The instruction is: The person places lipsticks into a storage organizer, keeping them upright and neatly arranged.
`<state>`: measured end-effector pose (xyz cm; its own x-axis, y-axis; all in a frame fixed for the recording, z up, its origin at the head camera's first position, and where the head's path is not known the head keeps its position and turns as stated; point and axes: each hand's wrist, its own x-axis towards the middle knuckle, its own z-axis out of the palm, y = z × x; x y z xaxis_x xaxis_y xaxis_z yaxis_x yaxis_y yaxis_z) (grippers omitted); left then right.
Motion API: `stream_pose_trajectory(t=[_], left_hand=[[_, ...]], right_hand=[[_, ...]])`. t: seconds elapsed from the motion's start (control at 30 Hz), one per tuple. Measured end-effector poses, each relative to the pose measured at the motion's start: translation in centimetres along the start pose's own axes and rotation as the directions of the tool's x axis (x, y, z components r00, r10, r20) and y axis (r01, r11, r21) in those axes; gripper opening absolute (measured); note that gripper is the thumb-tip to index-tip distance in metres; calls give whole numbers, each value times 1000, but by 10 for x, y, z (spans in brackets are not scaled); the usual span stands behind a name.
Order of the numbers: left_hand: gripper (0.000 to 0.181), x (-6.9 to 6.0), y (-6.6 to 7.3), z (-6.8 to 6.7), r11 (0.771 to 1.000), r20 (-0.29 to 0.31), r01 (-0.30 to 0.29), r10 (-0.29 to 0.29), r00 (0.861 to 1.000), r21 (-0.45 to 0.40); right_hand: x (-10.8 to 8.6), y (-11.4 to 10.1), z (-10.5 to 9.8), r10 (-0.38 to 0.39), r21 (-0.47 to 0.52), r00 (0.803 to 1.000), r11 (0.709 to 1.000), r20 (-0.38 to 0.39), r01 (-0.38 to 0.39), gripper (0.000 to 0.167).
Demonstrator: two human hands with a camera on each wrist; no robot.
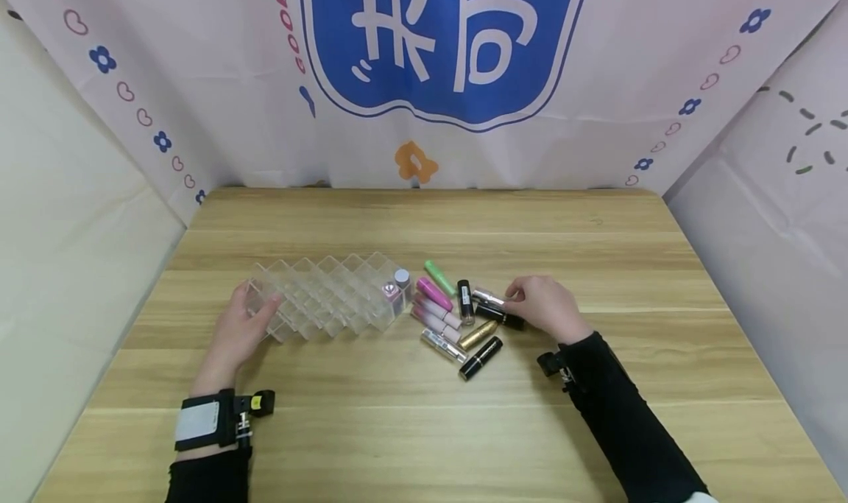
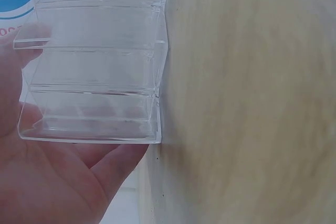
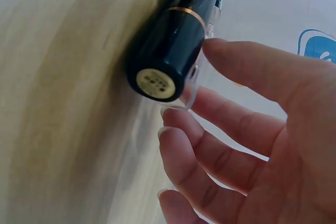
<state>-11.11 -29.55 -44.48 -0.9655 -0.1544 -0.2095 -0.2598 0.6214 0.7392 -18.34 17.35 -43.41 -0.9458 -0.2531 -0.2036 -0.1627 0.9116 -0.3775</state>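
Observation:
A clear plastic lipstick organizer with slanted compartments stands left of centre. My left hand grips its left end, thumb in front and fingers behind, as the left wrist view also shows. Two small cosmetic tubes, one pink-capped and one grey-capped, are in its right end. My right hand pinches the end of a clear-and-silver lipstick tube at the pile's right side. Directly beside it lies a black lipstick with a gold band; it partly hides the clear tube in the right wrist view.
Between organizer and right hand lie several lipsticks: green, magenta, pale pink, gold, silver and black. The wooden table ends at a printed cloth backdrop.

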Motion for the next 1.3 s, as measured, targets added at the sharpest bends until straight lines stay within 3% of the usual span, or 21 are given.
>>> stream_pose_trajectory(t=[0.53,1.3], left_hand=[[86,0,1,-1,1000,-4,6,-6,1000,8],[84,1,0,-1,1000,0,4,-4,1000,2]], right_hand=[[0,2,2,13,17,999,1000,35,-14,25],[-2,7,3,-41,18,999,999,4,41,25]])
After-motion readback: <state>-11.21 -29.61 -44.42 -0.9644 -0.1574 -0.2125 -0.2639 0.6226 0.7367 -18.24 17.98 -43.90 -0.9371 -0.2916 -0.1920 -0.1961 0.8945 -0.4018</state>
